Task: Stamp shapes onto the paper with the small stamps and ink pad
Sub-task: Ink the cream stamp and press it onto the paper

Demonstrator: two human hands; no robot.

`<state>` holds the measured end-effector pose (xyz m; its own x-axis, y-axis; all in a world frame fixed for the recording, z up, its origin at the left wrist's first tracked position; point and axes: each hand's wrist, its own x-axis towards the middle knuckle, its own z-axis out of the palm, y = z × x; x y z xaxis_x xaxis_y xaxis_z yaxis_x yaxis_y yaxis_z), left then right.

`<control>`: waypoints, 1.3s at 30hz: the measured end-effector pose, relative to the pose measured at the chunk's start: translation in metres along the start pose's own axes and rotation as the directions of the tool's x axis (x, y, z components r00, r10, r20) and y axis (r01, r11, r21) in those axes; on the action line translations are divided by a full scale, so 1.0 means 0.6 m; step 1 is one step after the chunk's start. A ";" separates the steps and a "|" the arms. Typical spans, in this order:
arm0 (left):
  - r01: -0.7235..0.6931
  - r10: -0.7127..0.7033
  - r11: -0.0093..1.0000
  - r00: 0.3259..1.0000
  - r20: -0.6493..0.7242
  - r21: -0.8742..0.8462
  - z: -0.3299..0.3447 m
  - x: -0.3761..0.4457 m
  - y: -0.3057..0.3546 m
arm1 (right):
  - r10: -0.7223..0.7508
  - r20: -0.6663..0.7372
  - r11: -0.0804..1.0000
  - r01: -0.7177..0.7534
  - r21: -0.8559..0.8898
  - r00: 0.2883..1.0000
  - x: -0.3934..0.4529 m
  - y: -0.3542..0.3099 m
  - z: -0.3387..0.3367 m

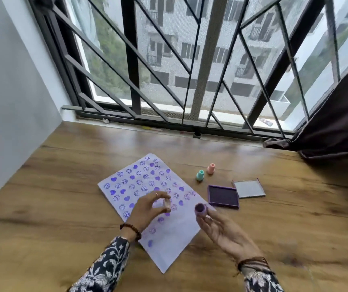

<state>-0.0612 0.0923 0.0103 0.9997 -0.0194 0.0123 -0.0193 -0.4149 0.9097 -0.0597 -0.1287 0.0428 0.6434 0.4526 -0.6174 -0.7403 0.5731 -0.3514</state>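
Observation:
A white paper (168,245) lies tilted on the wooden table, covered with several purple hearts and smiley prints. My left hand (147,209) hovers over it, pinching a small clear cap (166,203). Beside the paper's right edge, my right hand (223,230) holds a purple stamp (200,209) with its inked face turned up. An open purple ink pad (223,197) sits just right of the paper. Its clear lid (249,188) lies beside it.
A teal stamp (200,175) and a pink stamp (211,168) stand upright beyond the ink pad. The wooden table (63,186) runs to a barred window at the back. A dark curtain (337,127) hangs at the right.

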 end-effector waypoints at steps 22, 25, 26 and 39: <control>0.146 -0.146 0.989 0.987 -0.065 -0.007 -0.057 -0.057 -0.075 | -0.399 0.132 0.299 0.265 -0.917 0.907 0.027 0.119 0.041; 0.141 -0.140 0.990 0.988 -0.070 0.004 -0.056 -0.057 -0.074 | -0.381 0.415 -0.164 0.381 -0.910 0.826 0.032 0.134 0.051; 0.140 -0.139 0.990 0.988 -0.070 0.007 -0.056 -0.057 -0.074 | -0.319 0.466 -0.277 0.389 -0.879 0.825 0.034 0.138 0.053; 0.153 -0.155 0.988 0.986 -0.060 -0.030 -0.056 -0.056 -0.072 | -0.077 0.400 -0.768 0.201 -0.608 0.913 0.040 0.163 0.105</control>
<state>-0.0937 0.1416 -0.0157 0.9896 0.0995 -0.1038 0.1346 -0.3857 0.9128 -0.1041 -0.0186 0.0382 0.7226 0.6423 -0.2554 0.5798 -0.7644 -0.2821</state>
